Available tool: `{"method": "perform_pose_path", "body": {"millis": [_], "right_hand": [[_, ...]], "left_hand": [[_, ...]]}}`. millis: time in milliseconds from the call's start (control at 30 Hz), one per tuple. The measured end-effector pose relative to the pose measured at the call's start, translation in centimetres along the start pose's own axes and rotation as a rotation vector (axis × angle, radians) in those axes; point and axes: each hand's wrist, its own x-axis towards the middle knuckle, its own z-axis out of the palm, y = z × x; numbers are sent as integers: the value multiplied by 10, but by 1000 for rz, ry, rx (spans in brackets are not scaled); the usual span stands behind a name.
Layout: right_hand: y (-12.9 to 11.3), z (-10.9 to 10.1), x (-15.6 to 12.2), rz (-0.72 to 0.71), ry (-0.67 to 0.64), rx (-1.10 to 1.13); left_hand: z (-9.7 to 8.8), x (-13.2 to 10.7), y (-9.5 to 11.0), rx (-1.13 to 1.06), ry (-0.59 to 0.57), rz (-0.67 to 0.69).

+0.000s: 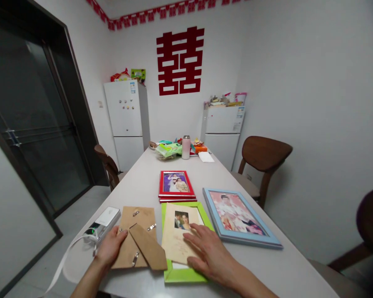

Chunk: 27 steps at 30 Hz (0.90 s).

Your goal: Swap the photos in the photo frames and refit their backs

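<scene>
My left hand (109,247) grips the left edge of a brown picture-frame backing board (146,214), thumb on top and the other fingers mostly hidden. The board has metal clips and a fold-out stand leg (149,247) slanting across it. To its right, a light green picture frame (186,276) lies on the table. A cream sheet (170,244) with a small photo of two people rests over the frame's opening, slightly askew. Spread over the sheet's right side, the fingers of my right hand (208,252) are apart and seem to touch it.
Red picture frames (177,184) are stacked beyond the green one; a blue frame (244,217) lies to the right. A white device with a strap (104,221) sits at the left edge. Farther back stand a pink bottle (185,148) and a green packet (169,151). Chairs flank the table.
</scene>
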Motion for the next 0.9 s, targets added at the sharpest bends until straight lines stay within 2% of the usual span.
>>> {"method": "perform_pose_path", "body": {"millis": [100, 267, 367, 433, 500, 567, 633, 700, 800, 900], "right_hand": [[-5, -3, 0, -54, -31, 20], [7, -5, -3, -38, 36, 18], [19, -3, -7, 32, 105, 15], [27, -1, -9, 110, 171, 0], [32, 0, -9, 213, 190, -40], [35, 1, -7, 325, 131, -103], [36, 1, -5, 402, 61, -150], [38, 0, -3, 422, 48, -137], [41, -2, -1, 412, 128, 13], [39, -8, 0, 522, 140, 347]], "left_hand": [[-10, 4, 0, 165, 93, 12], [-17, 5, 3, 476, 280, 84], [-9, 0, 9, 604, 364, 163], [7, -6, 13, 660, 368, 250], [33, -15, 17, 705, 298, 365], [65, -26, 19, 691, 170, 438], [98, -39, 20, 685, 4, 440], [126, -51, 20, 716, -163, 400], [146, -60, 21, 721, -299, 381], [147, -60, 21, 673, -275, 371]]}}
